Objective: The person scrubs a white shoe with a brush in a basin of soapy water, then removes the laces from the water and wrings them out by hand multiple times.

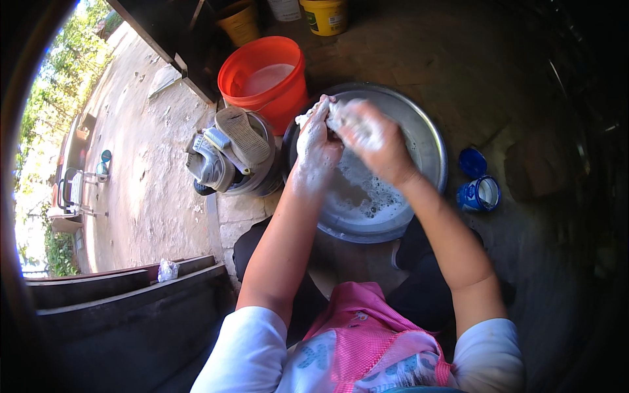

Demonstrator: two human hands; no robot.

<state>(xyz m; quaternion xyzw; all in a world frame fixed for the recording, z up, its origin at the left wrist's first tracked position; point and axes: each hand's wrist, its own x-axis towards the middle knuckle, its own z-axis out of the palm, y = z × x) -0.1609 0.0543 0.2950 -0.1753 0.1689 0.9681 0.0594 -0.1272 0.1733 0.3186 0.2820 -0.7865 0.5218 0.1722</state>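
Observation:
My left hand point(319, 135), coated in suds, grips a whitish, foam-covered item point(308, 114) that looks like wet cloth; its exact kind is hidden. Close against it on the right, my right hand point(376, 137) is blurred, with thick white foam over its fingers. Whether it grips part of the item cannot be told. Both hands are above a wide metal basin point(435, 127) of cloudy, bubbly water. To the left, shoes point(243, 137) are piled in a round container point(268, 184), with a brush point(217, 138) among them. Behind the container stands a red bucket point(290, 110) holding whitish liquid.
An open blue tub point(469, 195) with white contents is on the floor right of the basin, beside its blue lid point(472, 162). Yellow buckets point(324, 17) stand at the back. A dark panel point(137, 324) lies at lower left, and a doorway opens onto sunlit ground.

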